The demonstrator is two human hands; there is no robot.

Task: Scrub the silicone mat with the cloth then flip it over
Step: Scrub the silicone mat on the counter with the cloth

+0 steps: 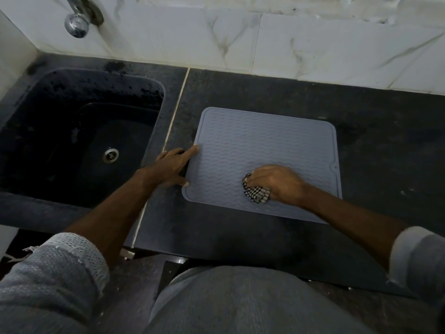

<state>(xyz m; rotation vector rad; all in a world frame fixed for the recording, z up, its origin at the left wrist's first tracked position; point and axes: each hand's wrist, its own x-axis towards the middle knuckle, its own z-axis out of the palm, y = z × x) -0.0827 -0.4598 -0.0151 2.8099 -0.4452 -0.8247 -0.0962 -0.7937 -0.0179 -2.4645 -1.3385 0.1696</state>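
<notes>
1. Both hands were at work: the right hand was clenched around a bunched checked cloth, pressing it onto the silicone mat, while the left hand lay with straight, spread fingers, forefinger and thumb touching the mat's edge as if to steady it.
2. Scrubbing looked to be under way and unfinished; the ribbed face was up, so the flip was not yet done. Whether the part of the mat beyond the right hand had been wiped could not be told in the dim light.
3. Flat under the right hand, the mat reached away from it toward the wall, its one side edge meeting the left fingertips and its other edge, with a small notch, just past the right wrist.
4. Under the mat and both forearms ran a dark stone counter.
5. Just outside the left hand sat a dark sink, with a chrome tap on the marble wall beyond it.
</notes>
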